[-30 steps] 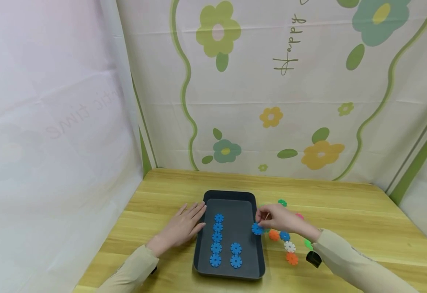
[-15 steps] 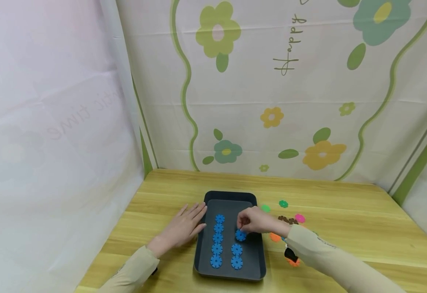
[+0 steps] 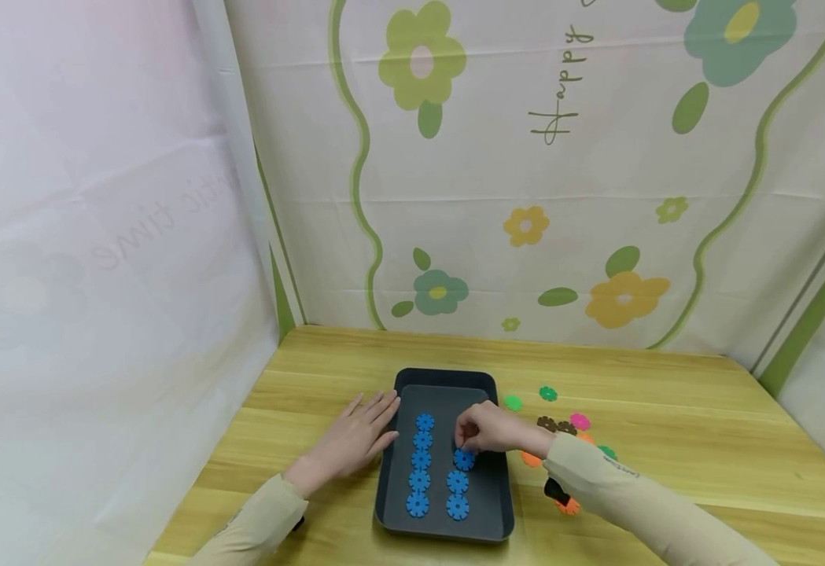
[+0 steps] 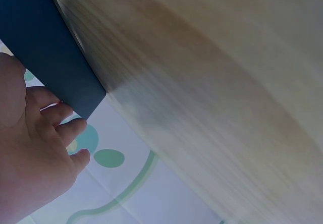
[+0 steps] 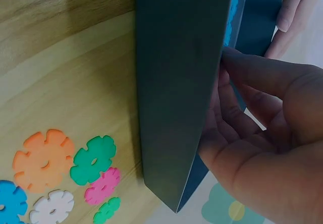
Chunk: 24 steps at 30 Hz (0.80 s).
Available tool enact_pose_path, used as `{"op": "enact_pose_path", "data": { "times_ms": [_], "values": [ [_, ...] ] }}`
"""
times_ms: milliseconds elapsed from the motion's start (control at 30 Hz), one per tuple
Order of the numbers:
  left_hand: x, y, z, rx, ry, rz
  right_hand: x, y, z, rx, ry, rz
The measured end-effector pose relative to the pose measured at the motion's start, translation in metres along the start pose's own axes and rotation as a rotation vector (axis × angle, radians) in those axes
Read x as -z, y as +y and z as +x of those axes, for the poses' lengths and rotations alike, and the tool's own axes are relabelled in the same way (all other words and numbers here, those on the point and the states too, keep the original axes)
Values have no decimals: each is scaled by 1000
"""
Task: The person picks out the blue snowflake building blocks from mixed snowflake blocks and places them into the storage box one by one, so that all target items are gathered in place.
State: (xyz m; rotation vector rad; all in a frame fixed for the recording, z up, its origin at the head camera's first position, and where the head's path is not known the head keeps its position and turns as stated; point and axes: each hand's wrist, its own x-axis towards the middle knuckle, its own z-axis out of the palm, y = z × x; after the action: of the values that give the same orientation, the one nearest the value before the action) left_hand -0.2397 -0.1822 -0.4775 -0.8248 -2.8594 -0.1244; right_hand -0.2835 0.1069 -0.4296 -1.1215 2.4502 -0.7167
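A dark grey tray (image 3: pixel 440 399) lies on the table with blue snowflake discs inside. Several form a column (image 3: pixel 421 459) on its left side; two more (image 3: pixel 458 494) are lined up at the right. My right hand (image 3: pixel 493 427) reaches over the right rim and pinches another blue disc (image 3: pixel 465 460) just above that pair, low over the tray floor. In the right wrist view the tray wall (image 5: pixel 176 82) hides this disc. With fingers extended, my left hand (image 3: pixel 355 436) rests against the left rim; the left wrist view shows its fingers along the tray's outer side (image 4: pixel 50 42).
Right of the tray lie loose discs on the table: bright green (image 3: pixel 513 402), dark green (image 3: pixel 548 394), pink (image 3: pixel 580 422), brown (image 3: pixel 566 428) and orange (image 3: pixel 531 458). My right forearm covers some of them. A patterned curtain (image 3: pixel 483 173) hangs behind the table.
My right hand has carried the blue disc leftward from over the right rim into the tray, then slightly down toward the pair. The left hand stays at the left rim.
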Motion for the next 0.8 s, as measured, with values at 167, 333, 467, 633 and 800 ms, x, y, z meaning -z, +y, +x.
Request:
{"op": "enact_pose_path", "data": {
  "times_ms": [167, 333, 467, 633, 800],
  "values": [
    [0, 0, 0, 6, -9, -6, -1, -2, 1, 5, -10, -7],
    [0, 0, 0, 13, -14, -22, -2, -3, 3, 12, -13, -17],
    [0, 0, -1, 14, -17, -27, -4, -3, 6, 18, -9, -22],
    [1, 0, 0, 10, -13, -35, -6, -2, 10, 22, -1, -33],
    [2, 0, 0, 8, -12, -41, -6, -1, 12, 31, -6, -42]
  ]
}}
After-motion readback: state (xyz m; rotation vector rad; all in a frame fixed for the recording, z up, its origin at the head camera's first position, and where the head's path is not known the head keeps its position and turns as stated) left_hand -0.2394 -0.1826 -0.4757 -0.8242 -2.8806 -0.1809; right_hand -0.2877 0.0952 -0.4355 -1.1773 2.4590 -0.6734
